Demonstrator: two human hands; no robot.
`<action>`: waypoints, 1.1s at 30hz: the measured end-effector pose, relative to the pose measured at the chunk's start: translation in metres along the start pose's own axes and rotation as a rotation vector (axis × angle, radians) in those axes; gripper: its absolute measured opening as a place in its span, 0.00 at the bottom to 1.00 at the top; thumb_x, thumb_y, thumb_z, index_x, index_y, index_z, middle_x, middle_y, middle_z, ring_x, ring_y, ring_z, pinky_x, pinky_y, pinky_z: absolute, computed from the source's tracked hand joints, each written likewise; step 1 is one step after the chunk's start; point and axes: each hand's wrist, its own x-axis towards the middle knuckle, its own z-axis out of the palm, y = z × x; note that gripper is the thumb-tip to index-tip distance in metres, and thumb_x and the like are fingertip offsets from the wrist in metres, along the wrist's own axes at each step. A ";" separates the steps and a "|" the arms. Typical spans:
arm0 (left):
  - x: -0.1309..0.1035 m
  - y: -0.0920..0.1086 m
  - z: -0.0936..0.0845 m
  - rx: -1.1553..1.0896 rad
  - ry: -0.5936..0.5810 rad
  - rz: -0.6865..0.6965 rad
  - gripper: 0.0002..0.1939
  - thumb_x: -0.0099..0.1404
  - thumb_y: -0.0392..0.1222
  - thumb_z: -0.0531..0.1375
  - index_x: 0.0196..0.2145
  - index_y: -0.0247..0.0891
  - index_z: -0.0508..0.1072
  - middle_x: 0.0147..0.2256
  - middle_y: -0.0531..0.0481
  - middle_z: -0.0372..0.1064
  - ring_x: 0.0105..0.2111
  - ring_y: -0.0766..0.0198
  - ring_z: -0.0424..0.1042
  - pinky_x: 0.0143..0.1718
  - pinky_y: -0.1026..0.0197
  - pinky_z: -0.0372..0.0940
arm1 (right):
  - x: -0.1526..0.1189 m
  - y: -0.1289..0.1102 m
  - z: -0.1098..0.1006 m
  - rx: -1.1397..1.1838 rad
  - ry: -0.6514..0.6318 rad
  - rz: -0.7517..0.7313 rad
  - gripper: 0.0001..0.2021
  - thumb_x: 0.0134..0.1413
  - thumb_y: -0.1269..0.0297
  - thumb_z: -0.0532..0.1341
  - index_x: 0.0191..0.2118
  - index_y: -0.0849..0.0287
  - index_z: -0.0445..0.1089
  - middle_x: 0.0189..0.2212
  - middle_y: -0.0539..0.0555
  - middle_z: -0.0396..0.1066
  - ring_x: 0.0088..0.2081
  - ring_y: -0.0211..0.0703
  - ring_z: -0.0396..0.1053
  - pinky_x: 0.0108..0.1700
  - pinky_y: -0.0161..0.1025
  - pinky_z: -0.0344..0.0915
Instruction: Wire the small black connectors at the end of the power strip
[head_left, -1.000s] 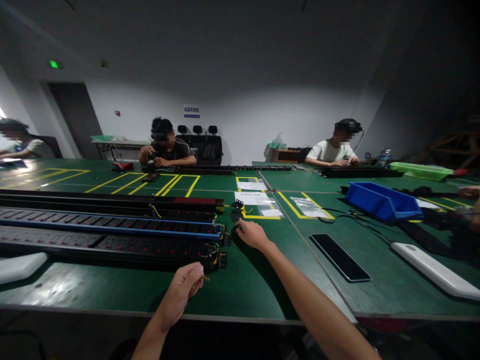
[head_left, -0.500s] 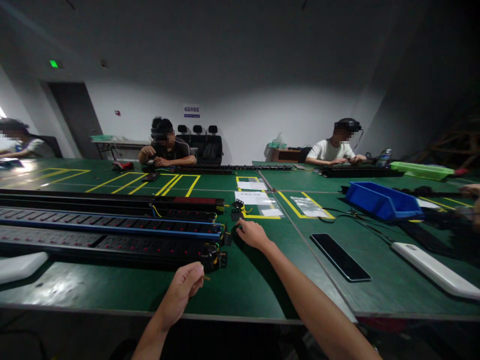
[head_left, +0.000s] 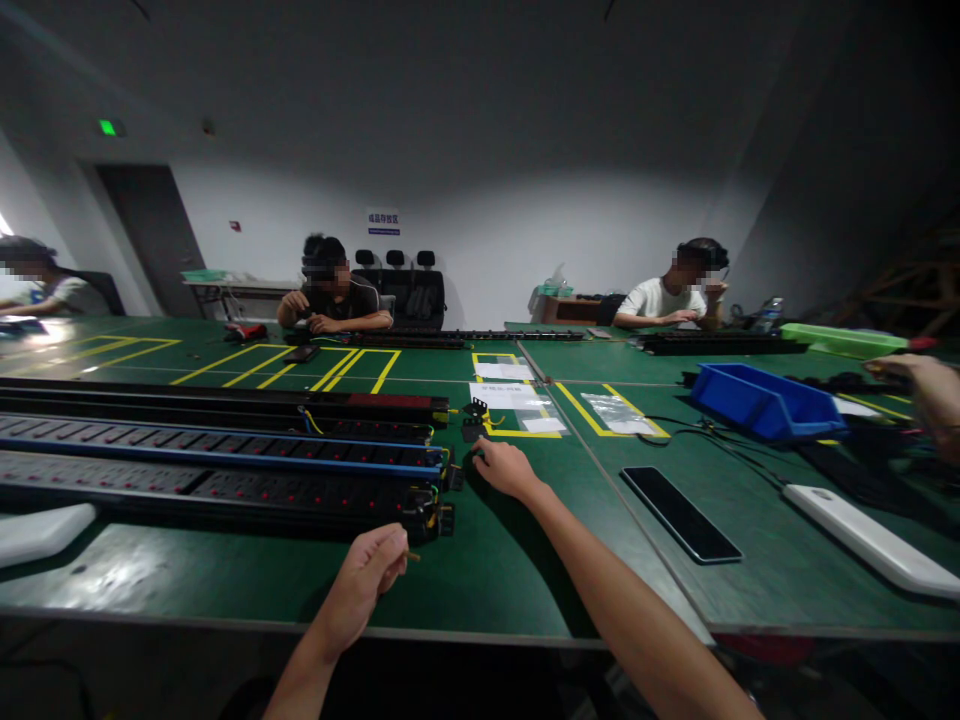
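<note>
My left hand (head_left: pixel 369 578) is closed in a pinch on a short, thin yellowish-brown piece (head_left: pixel 413 556), whose tip sticks out past the fingers; its kind is unclear. It is above the table's near side, just in front of the end of the nearest long black power strip (head_left: pixel 300 500). My right hand (head_left: pixel 507 468) lies to the right of the strip ends, its fingers loosely bent and slightly apart, with nothing visible between them. Just beyond its fingertips are small black slotted brackets (head_left: pixel 474 420). Yellow wires and black end pieces (head_left: pixel 448 519) show at the strip ends.
A dark phone (head_left: pixel 681 514), a white power bank-like block (head_left: pixel 870 540) and a blue bin (head_left: pixel 765 400) are to the right. Another white object (head_left: pixel 45 535) lies at left. A co-worker's hand (head_left: pixel 926 395) reaches in at far right; several people sit across the green table (head_left: pixel 525 590).
My two hands have stayed in place. At the far right, a co-worker's hand has risen and come further into view. The person in white across the table has lifted a hand towards the head.
</note>
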 end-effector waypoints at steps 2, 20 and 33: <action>0.000 0.000 0.000 -0.003 0.001 0.002 0.27 0.63 0.64 0.58 0.22 0.38 0.57 0.19 0.61 0.42 0.21 0.72 0.39 0.21 0.65 0.36 | 0.000 0.001 0.001 -0.004 0.005 -0.005 0.15 0.64 0.61 0.52 0.52 0.54 0.68 0.46 0.57 0.75 0.46 0.49 0.73 0.41 0.39 0.60; -0.001 -0.001 0.000 -0.002 0.004 -0.013 0.27 0.64 0.63 0.58 0.22 0.38 0.58 0.20 0.61 0.42 0.21 0.71 0.39 0.21 0.65 0.37 | 0.001 0.001 0.002 -0.027 0.008 -0.020 0.14 0.65 0.61 0.51 0.52 0.53 0.67 0.46 0.57 0.75 0.46 0.50 0.73 0.42 0.39 0.61; -0.001 0.000 0.000 0.005 0.003 -0.020 0.26 0.64 0.63 0.58 0.22 0.38 0.59 0.20 0.60 0.43 0.21 0.71 0.39 0.22 0.65 0.36 | -0.001 0.000 0.000 -0.028 0.009 -0.016 0.14 0.65 0.60 0.51 0.52 0.54 0.67 0.45 0.57 0.76 0.46 0.50 0.73 0.40 0.39 0.60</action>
